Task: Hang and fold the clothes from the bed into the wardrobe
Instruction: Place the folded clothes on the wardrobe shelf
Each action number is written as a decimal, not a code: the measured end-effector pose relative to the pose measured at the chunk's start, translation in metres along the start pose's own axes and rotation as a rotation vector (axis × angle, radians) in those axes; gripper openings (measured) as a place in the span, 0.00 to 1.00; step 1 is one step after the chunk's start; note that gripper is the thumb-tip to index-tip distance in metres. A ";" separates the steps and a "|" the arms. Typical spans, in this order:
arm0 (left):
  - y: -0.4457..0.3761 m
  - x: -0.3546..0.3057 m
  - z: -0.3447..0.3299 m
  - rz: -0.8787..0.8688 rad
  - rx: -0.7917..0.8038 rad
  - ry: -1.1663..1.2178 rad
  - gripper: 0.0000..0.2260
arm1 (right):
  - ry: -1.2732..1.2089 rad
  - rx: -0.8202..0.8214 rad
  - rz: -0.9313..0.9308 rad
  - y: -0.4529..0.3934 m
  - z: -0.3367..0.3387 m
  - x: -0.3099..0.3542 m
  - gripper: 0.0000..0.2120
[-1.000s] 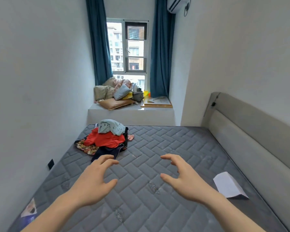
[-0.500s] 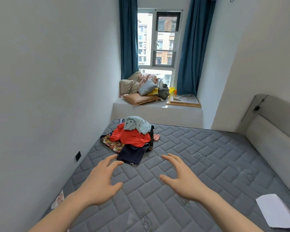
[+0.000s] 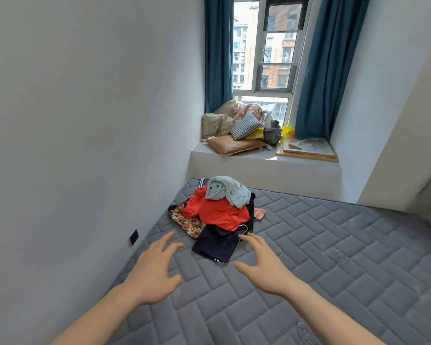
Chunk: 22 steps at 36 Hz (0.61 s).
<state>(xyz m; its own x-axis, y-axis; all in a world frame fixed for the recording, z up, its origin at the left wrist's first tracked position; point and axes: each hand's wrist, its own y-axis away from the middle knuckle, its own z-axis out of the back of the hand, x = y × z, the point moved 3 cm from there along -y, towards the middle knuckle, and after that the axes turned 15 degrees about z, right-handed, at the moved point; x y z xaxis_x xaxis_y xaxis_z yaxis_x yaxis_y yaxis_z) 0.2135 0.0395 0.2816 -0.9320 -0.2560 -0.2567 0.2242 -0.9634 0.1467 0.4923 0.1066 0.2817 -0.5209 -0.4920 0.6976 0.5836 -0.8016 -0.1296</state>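
Observation:
A pile of clothes lies at the far left corner of the grey quilted mattress (image 3: 334, 257). On top is a pale blue garment (image 3: 225, 191), under it a red one (image 3: 217, 212), then a dark navy piece (image 3: 218, 245) nearest me and a patterned cloth (image 3: 184, 220) at the left. My left hand (image 3: 154, 270) hovers above the mattress just short of the pile, fingers spread and holding nothing. My right hand (image 3: 261, 263) is also spread and holds nothing, its fingertips at the navy piece's near edge. No wardrobe is in view.
A white wall (image 3: 85, 145) runs close along the bed's left side, with a black socket (image 3: 134, 237) low on it. Behind the bed, a window ledge (image 3: 259, 168) holds cushions (image 3: 237, 145), bedding and a flat board. Blue curtains (image 3: 319, 70) flank the window.
My view has swung left and closer to the clothes pile. Both hands have reached forward to its near edge. The white paper on the mattress has left the view.

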 end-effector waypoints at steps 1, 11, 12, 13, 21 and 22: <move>-0.009 0.004 0.000 0.009 0.005 -0.001 0.34 | -0.004 0.001 0.003 -0.010 -0.002 -0.003 0.33; -0.113 0.049 -0.024 0.073 0.131 -0.040 0.34 | -0.022 0.008 -0.101 -0.100 -0.052 -0.041 0.32; -0.125 0.055 -0.029 0.076 0.150 -0.049 0.34 | -0.024 0.006 -0.123 -0.109 -0.060 -0.045 0.32; -0.139 0.062 -0.033 0.080 0.169 -0.062 0.34 | -0.023 0.006 -0.148 -0.117 -0.068 -0.051 0.31; -0.255 0.140 -0.091 0.116 0.367 -0.164 0.33 | 0.005 0.038 -0.383 -0.180 -0.149 -0.107 0.32; -0.269 0.151 -0.103 0.124 0.393 -0.184 0.33 | 0.011 0.048 -0.413 -0.186 -0.161 -0.118 0.32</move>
<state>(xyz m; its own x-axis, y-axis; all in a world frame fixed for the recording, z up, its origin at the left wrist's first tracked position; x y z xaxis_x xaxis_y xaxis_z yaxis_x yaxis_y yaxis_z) 0.0414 0.2516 0.1052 -0.9479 -0.3154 -0.0449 0.2458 -0.8139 0.5265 0.3449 0.2592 0.1105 -0.7239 -0.1365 0.6763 0.3528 -0.9156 0.1927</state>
